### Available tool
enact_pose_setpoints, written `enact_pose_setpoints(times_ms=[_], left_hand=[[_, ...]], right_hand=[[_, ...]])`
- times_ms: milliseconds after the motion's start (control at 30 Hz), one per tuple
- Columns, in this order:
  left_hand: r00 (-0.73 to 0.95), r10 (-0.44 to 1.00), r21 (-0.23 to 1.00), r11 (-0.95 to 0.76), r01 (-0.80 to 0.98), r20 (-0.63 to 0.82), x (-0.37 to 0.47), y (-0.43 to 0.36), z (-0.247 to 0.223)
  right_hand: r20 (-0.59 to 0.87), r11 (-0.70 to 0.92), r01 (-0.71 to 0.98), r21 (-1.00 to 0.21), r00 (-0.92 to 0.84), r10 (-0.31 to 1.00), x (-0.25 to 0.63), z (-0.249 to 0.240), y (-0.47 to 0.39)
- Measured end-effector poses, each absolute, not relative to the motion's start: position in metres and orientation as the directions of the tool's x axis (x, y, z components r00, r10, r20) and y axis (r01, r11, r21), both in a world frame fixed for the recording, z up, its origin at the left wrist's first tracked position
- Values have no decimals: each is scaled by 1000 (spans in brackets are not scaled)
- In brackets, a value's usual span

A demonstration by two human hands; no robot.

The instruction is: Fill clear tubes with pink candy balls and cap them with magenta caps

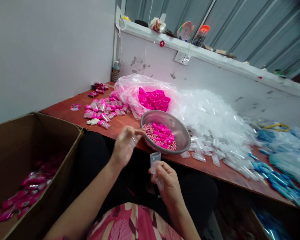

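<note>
My right hand (166,178) is closed round a clear plastic container (155,157), its open mouth facing up just below the basin. More clear plastic shows under those fingers. At the basin's left rim is my left hand (123,146), slightly blurred, its fingers bent round what looks like another clear plastic container (133,141). A metal basin (183,138) rests at the table's front edge. Inside it, bright pink caps (162,133) lie on small pink beads (150,130).
Filled pink-capped containers (102,108) lie on the red table (65,108). Behind the basin, a plastic bag (130,85) holds more pink caps. Clear containers (215,123) are heaped rightward, near blue packs (277,180). A cardboard box (72,146) with pink packets stands left.
</note>
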State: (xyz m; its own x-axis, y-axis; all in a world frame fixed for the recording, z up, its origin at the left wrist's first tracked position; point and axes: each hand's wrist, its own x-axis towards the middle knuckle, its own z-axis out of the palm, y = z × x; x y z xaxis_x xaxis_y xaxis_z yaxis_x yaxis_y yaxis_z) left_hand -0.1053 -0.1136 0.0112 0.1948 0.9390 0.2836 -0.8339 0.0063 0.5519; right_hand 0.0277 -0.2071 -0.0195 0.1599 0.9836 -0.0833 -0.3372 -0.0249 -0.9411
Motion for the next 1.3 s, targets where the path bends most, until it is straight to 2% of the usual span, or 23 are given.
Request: enact_pose_setpoints(times_ms=[100, 167, 233, 367, 500, 633, 767, 833, 900, 1000, 1067, 1167, 1300], left_hand=[[448, 869, 672, 206, -711, 208, -94, -130, -9], [507, 850, 697, 278, -662, 143, -86, -137, -19], [453, 887, 693, 269, -669, 94, -84, -137, -21], [284, 958, 726, 162, -668, 48, -90, -122, -21], [345, 938, 808, 226, -545, -29, -89, -119, -35], [404, 915, 831, 231, -507, -8, -75, -125, -39], [431, 902, 814, 237, -530, 17, -61, -126, -23], [444, 896, 839, 222, -497, 27, -57, -126, -11], [448, 890, 892, 127, -433, 90, -56, -126, 1], [481, 834, 928, -90, -362, 269, -57, -123, 17], [551, 770, 917, -108, -384, 322, -58, -117, 24], [637, 706, 910, -28, -414, 311, -58, -105, 27], [622, 714, 900, -27, -435, 322, -53, -90, 28]], right_hand=[[-66, -30, -318, -948, 104, 992, 27, -19, -193], [-94, -82, -261, -962, 32, 995, 24, -20, -185], [-139, -128, -253, -959, 27, 990, 24, -24, -180], [-214, -150, -431, -890, 105, 971, 33, -26, -177], [-175, -100, -473, -875, 119, 977, 46, -22, -171], [-67, 15, -387, -922, 197, 978, 48, -26, -164], [43, 100, -173, -980, 306, 951, 49, -27, -160], [119, 148, -75, -986, 305, 945, 56, -20, -159], [138, 151, -55, -987, 188, 972, 67, -4, -160], [48, 32, -115, -993, -143, 989, 87, 26, -158], [14, 6, -26, -1000, -306, 952, 99, 44, -152], [42, 129, 209, -969, -379, 925, 107, 61, -138], [45, 154, 238, -959, -411, 911, 104, 68, -119]])
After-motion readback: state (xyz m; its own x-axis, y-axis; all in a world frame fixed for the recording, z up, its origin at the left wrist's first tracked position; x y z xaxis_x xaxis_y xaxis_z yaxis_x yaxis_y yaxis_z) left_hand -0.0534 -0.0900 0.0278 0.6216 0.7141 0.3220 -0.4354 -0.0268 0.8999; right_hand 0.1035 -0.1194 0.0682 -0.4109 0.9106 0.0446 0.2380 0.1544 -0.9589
